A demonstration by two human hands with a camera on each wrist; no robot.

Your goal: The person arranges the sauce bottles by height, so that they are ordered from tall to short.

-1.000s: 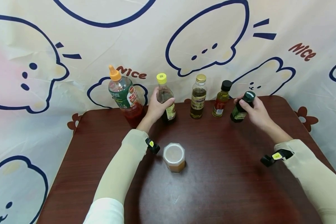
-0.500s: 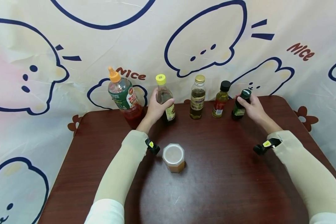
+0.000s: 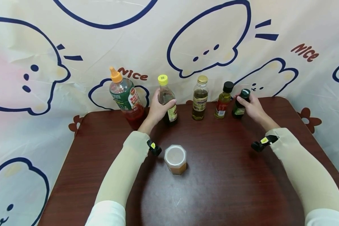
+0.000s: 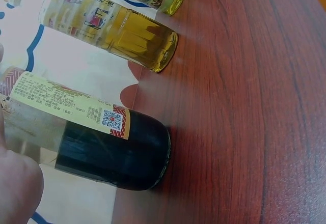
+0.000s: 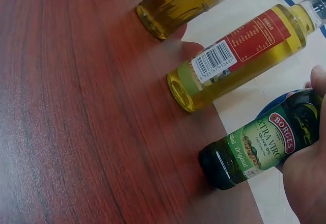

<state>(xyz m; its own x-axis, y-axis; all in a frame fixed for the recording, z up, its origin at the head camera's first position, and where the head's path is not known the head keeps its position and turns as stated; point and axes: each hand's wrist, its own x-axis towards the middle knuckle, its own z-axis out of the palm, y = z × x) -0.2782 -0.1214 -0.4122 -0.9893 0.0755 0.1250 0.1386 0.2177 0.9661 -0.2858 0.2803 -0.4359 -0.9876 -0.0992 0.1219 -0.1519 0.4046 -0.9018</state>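
Note:
My left hand (image 3: pixel 157 108) grips a yellow-capped glass bottle of dark sauce (image 3: pixel 172 114) that stands upright at the table's back. In the left wrist view, dark liquid fills the lower part of this sauce bottle (image 4: pixel 112 150). At the back right, my right hand (image 3: pixel 254 107) holds a small dark green olive oil bottle (image 3: pixel 239 110) around its upper part. Its green label faces the right wrist camera, and the olive oil bottle's base (image 5: pixel 219 165) is right at the tabletop. Just left of it stands a black-capped oil bottle (image 3: pixel 222 103) with a red label.
A gold-capped bottle of yellow oil (image 3: pixel 200 102) stands between the hands. Left of my left hand is a large red sauce bottle (image 3: pixel 130 102) with an orange nozzle. A lidded jar (image 3: pixel 175 158) sits mid-table. Patterned cloth (image 3: pixel 124 47) hangs behind the brown table (image 3: pixel 214 188).
My right hand has moved slightly left with the olive oil bottle, bringing it nearer the red-labelled bottle. The left hand has stayed on the dark sauce bottle.

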